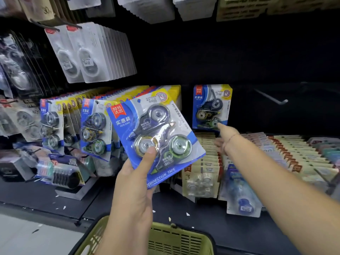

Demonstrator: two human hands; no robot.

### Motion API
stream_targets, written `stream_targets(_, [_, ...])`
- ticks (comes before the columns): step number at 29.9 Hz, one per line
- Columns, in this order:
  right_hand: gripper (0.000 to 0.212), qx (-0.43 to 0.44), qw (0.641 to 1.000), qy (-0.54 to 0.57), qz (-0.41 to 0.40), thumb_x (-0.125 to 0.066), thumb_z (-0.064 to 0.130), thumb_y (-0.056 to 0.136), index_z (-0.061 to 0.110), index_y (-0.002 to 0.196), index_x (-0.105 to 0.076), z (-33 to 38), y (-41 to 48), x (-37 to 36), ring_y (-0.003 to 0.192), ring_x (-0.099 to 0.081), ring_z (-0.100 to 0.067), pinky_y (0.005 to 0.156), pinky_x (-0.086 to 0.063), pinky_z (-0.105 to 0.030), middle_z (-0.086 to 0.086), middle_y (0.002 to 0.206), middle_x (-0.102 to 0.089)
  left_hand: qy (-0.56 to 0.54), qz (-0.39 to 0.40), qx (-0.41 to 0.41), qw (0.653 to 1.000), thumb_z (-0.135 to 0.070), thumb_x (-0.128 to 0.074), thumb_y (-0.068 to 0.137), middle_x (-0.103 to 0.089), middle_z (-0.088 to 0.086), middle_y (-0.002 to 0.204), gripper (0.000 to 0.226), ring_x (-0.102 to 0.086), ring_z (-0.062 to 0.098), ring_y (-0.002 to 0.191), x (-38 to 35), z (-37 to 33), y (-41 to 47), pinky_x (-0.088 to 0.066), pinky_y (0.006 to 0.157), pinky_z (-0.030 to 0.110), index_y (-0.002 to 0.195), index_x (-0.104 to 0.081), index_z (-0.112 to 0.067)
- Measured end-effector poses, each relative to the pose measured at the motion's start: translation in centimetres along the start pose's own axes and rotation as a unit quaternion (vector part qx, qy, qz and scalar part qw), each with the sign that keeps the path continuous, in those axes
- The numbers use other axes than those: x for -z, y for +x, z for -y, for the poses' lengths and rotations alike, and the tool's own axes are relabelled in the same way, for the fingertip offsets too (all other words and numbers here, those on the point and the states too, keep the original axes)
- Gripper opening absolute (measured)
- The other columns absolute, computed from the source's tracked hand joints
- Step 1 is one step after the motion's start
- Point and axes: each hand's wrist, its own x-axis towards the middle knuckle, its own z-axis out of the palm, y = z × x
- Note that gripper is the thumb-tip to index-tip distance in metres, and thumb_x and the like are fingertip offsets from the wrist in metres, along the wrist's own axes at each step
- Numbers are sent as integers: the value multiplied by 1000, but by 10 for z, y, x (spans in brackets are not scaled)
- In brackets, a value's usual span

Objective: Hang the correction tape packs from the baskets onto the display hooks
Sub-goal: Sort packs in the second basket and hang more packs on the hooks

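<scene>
We grip a blue correction tape pack (156,133) in our left hand (134,181), thumb on its front. Our right hand (226,138) reaches out, one fingertip touching the bottom of a hanging pack (211,105).

We hold a blue correction tape pack (156,137), three dispensers under clear blister, tilted in our left hand (132,183). An identical pack (211,107) hangs upright, touched by our right hand (225,139). The olive basket (176,240) sits below our wrists.
</scene>
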Motion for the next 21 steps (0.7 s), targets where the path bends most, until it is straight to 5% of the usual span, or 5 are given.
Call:
stream_targets(5, [61,61,979,-10,195,-41,65,93,10,101,-65,3,-115,19,60,-69,-10,57,-54,-28,-6,88,-75,13,43,2,999,-31,-74,73,-78,0,108,39,-75,13,97,-7,5,-7,-57,76,29,110,-74,-22])
stream_targets(9, [55,100,937,-110,317,-66,56,70,16,108,-69,-1,-174,39,88,-73,-16,63,-60,-29,0,99,-76,40,81,-1,996,-31,-72,77,-77,4,111,38,-74,20,104,-16,9,-14,-56,85,37,113,-74,-19])
stream_targets(12, [25,124,947,-64,291,-73,28,78,14,98,-69,-13,-179,44,73,-70,-8,52,-57,-23,1,86,-74,80,80,-16,993,-31,-73,80,-78,2,107,31,-74,18,103,-21,14,-17,-53,90,39,109,-75,-18])
stream_targets(16, [15,164,971,5,174,-69,15,87,14,102,-65,-14,-164,49,79,-70,-12,50,-55,-23,-5,101,-72,203,-18,-109,973,-30,-68,93,-75,-19,103,24,-67,-8,98,-24,16,-9,-47,79,10,116,-64,-28])
stream_targets(21, [10,177,982,-13,64,-68,12,89,12,95,-61,-14,-149,64,81,-64,-16,47,-53,-21,-10,100,-67,458,-41,-275,844,-39,-52,101,-39,-7,156,57,-31,13,146,-30,-5,37,-29,119,37,154,-37,-23])
